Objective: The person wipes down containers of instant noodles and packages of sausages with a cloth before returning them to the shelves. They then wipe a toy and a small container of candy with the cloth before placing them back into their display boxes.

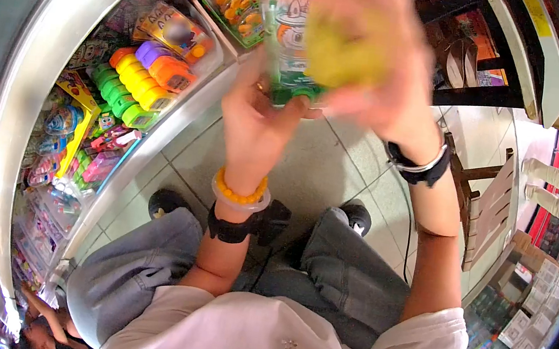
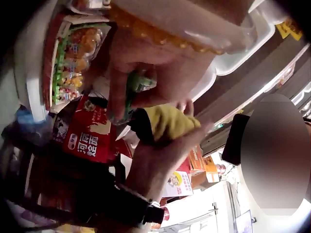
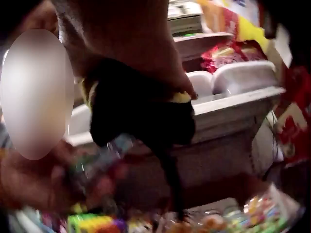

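Observation:
My left hand [image 1: 255, 118] grips a clear container with green parts [image 1: 289, 56] by its lower end, thumb across it. Against its right side, my right hand [image 1: 405, 78], blurred, holds a yellow cloth [image 1: 349, 46]. In the left wrist view the left hand [image 2: 163, 63] has its fingers round the green piece [image 2: 130, 94], and the right hand [image 2: 160, 158] grips the yellow cloth [image 2: 167, 121], which has a black part. In the right wrist view a black part of the cloth [image 3: 141, 109] hangs under the right hand [image 3: 121, 39]; the container [image 3: 102, 158] is blurred by the left hand [image 3: 29, 179].
A shelf with a metal edge [image 1: 179, 101] runs along the left, holding colourful toy packs [image 1: 140, 78]. A tub of small orange items [image 1: 235, 3] stands beyond it. At right are a wooden chair [image 1: 490, 209] and stacked boxes [image 1: 538, 300]. Another person's legs [image 1: 557, 186] show far right.

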A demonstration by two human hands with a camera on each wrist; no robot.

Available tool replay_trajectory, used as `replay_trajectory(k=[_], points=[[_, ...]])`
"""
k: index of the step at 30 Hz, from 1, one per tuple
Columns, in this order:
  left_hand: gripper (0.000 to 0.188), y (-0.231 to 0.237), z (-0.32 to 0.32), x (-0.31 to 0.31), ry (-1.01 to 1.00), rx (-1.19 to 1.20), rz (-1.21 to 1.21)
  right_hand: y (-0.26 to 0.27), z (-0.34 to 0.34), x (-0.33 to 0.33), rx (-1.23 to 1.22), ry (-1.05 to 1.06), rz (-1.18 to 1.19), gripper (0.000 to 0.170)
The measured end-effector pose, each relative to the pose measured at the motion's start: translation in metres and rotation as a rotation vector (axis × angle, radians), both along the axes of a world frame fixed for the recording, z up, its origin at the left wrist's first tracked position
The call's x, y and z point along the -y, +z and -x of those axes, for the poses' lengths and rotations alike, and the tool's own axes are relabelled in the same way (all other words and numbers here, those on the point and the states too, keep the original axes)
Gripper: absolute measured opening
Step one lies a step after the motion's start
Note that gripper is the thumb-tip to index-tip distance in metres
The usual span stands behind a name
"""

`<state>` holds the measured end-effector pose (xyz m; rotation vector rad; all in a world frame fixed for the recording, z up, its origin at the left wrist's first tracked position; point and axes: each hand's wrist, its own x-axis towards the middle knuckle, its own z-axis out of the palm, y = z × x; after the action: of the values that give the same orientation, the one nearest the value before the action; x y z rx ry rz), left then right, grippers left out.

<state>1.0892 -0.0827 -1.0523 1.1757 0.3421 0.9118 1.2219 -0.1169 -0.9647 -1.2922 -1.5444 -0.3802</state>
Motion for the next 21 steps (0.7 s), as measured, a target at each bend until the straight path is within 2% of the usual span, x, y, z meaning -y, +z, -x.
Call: replay_trajectory(k=[1, 4, 6, 7, 8, 10, 12, 13, 16, 17, 18, 19, 20, 21], points=[[0.056, -0.002, 0.0, -0.004, 0.068, -0.007, -0.132, -0.007, 0.003, 0.005, 0.25, -0.041, 0.121, 0.034], [0.055, -0.013, 0.009, -0.008, 0.025, -0.274, -0.237, -0.031, 0.01, 0.0, 0.443, -0.127, 0.441, 0.05], [0.058, -0.018, 0.004, 0.001, -0.113, -0.091, 0.061, -0.043, 0.005, -0.008, 0.363, -0.2, 0.506, 0.045], [0.059, -0.012, 0.003, 0.004, -0.134, -0.084, 0.154, -0.041, 0.001, -0.012, 0.322, -0.248, 0.613, 0.036], [0.059, -0.009, 0.004, 0.006, -0.154, -0.081, 0.248, -0.041, -0.006, -0.015, 0.226, -0.285, 0.657, 0.034], [0.065, -0.014, 0.001, 0.007, -0.188, -0.102, 0.24, -0.039, -0.027, -0.024, 0.045, -0.354, 0.727, 0.032], [0.064, -0.014, -0.001, 0.009, -0.19, -0.081, 0.277, -0.046, -0.045, -0.028, -0.062, -0.183, 0.427, 0.035], [0.062, -0.012, -0.001, 0.006, -0.189, -0.076, 0.267, -0.031, -0.042, -0.019, -0.309, -0.136, 0.743, 0.031], [0.056, -0.006, -0.002, -0.004, -0.122, -0.072, 0.219, -0.042, -0.016, -0.007, 0.218, -0.026, 0.406, 0.046], [0.053, -0.014, 0.0, -0.006, -0.071, -0.153, 0.033, -0.04, 0.0, 0.003, 0.32, -0.089, 0.479, 0.064], [0.05, -0.022, 0.003, -0.009, -0.004, -0.233, -0.148, -0.037, 0.011, 0.005, 0.32, -0.169, 0.565, 0.063], [0.048, -0.024, 0.002, -0.007, -0.007, -0.195, -0.182, -0.032, 0.021, 0.006, 0.318, -0.254, 0.65, 0.063], [0.05, -0.023, 0.002, -0.006, -0.049, -0.164, -0.128, -0.03, 0.025, 0.004, 0.317, -0.343, 0.731, 0.063], [0.052, -0.019, 0.002, -0.005, -0.09, -0.134, -0.072, -0.034, 0.021, -0.002, 0.303, -0.429, 0.667, 0.051]])
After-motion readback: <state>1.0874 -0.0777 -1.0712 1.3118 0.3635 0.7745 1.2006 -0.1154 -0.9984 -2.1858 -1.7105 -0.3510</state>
